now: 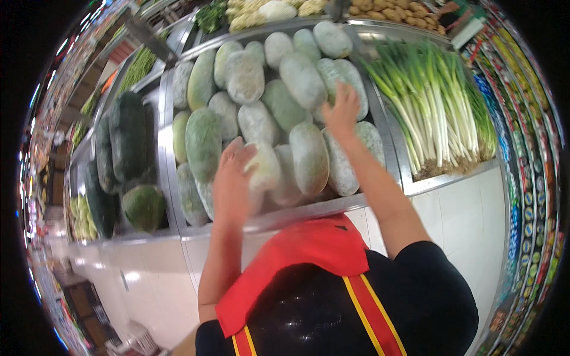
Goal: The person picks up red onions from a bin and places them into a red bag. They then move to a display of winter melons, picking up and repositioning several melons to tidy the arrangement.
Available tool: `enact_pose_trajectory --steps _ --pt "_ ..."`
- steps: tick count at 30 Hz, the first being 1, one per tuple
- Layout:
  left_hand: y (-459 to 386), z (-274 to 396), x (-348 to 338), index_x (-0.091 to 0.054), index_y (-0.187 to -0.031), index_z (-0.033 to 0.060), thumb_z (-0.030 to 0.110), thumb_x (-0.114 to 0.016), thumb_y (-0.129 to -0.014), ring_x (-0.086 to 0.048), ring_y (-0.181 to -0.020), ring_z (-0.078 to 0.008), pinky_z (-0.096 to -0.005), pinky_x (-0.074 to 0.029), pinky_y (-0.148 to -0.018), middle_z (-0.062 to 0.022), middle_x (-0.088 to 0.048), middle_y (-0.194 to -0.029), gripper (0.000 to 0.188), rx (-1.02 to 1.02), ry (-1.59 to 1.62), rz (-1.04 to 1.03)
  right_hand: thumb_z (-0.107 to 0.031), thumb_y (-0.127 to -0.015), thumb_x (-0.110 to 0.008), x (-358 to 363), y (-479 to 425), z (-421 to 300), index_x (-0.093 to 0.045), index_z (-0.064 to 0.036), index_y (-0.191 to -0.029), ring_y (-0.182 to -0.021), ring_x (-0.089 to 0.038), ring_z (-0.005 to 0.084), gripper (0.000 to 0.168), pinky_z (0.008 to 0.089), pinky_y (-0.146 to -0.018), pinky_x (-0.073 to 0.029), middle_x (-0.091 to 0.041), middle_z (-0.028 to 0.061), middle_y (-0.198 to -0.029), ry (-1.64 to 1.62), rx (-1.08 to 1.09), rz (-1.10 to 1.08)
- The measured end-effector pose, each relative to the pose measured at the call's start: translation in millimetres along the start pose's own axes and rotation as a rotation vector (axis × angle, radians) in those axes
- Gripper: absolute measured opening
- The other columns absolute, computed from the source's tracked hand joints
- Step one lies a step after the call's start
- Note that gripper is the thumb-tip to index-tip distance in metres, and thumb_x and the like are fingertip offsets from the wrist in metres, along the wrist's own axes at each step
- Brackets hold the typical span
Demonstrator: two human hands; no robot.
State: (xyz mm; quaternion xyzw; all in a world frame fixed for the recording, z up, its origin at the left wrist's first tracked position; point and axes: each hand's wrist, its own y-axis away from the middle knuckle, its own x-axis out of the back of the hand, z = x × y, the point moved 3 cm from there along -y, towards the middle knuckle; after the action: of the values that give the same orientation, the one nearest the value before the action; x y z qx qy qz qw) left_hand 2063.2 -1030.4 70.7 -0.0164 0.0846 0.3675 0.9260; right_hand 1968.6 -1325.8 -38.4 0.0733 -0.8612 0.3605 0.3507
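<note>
Pale green winter melons point(303, 80) lie heaped in a metal-edged display bin point(320, 208) in front of me. My left hand point(234, 178) is at the near left part of the heap, beside a yellowish-white winter melon point(266, 171); it is blurred, and whether it grips that melon is unclear. Farther in, at the right of the heap, my right hand point(343, 109) reaches over a greenish winter melon point(354, 80), fingers spread, touching or just above it. Between the two hands, near the front edge, stands another pale winter melon point(309, 158).
Long green onions point(436, 107) fill the compartment on the right. Dark green gourds point(128, 133) and a cut green piece point(143, 207) lie on the left. Behind are cauliflower point(249, 15) and potatoes point(394, 13). Packed shelves point(530, 178) stand at the far right.
</note>
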Motion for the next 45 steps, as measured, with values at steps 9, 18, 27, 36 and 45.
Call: enact_pose_trajectory --steps 9,18,27,36,45 --pt "93.7 -97.2 105.7 -0.054 -0.124 0.0028 0.018 -0.053 -0.092 -0.058 -0.101 -0.0181 -0.0293 -0.045 -0.083 -0.0088 -0.06 -0.108 0.035 0.464 0.101 0.341 -0.035 -0.067 -0.081 -37.4 -67.7 61.8 -0.031 -0.006 -0.143 -0.123 -0.044 0.0416 0.096 0.0465 -0.101 -0.039 -0.043 0.0246 -0.133 0.246 -0.073 -0.499" --pt "47.3 -154.9 88.5 -0.043 -0.134 0.0038 0.032 -0.077 -0.074 -0.051 -0.113 -0.03 -0.0405 -0.044 -0.095 -0.0217 -0.05 -0.124 0.075 0.036 -0.769 0.4 -0.041 -0.068 -0.081 -57.7 -81.3 105.7 -0.035 -0.008 -0.143 -0.116 -0.055 0.0334 0.095 0.0441 -0.095 -0.046 -0.056 0.0184 -0.128 -0.366 -0.426 -0.379" --pt "-17.1 -124.3 26.7 -0.029 -0.144 0.0038 0.044 -0.079 -0.066 -0.046 -0.116 -0.043 -0.0499 -0.041 -0.096 -0.0282 -0.045 -0.124 0.101 0.184 -1.119 0.308 -0.027 -0.082 -0.071 -10.1 11.4 130.3 -0.058 -0.008 -0.124 -0.115 -0.056 0.0257 0.048 0.0442 -0.093 -0.048 -0.059 0.0094 -0.126 -1.319 -1.047 -0.34" --pt "-28.3 -110.6 23.2 -0.023 -0.146 0.0074 0.039 -0.083 -0.061 -0.044 -0.12 -0.0427 -0.0533 -0.04 -0.096 -0.0269 -0.041 -0.13 0.108 0.372 -1.148 0.307 -0.03 -0.081 -0.072 39.7 33.0 -47.8 -0.026 -0.004 -0.148 -0.125 -0.049 0.0293 0.086 0.0425 -0.104 -0.04 -0.047 0.018 -0.138 -1.068 -0.829 -0.525" --pt "-21.7 -92.9 23.1 -0.032 -0.141 0.0081 0.04 -0.083 -0.058 -0.047 -0.121 -0.0402 -0.048 -0.042 -0.099 -0.0238 -0.048 -0.129 0.103 0.263 -1.116 0.294 -0.034 -0.071 -0.073 1.3 80.0 -95.1 -0.034 -0.005 -0.145 -0.13 -0.037 0.0404 0.089 0.0473 -0.112 -0.028 -0.04 0.0236 -0.141 -0.246 0.09 -0.699"
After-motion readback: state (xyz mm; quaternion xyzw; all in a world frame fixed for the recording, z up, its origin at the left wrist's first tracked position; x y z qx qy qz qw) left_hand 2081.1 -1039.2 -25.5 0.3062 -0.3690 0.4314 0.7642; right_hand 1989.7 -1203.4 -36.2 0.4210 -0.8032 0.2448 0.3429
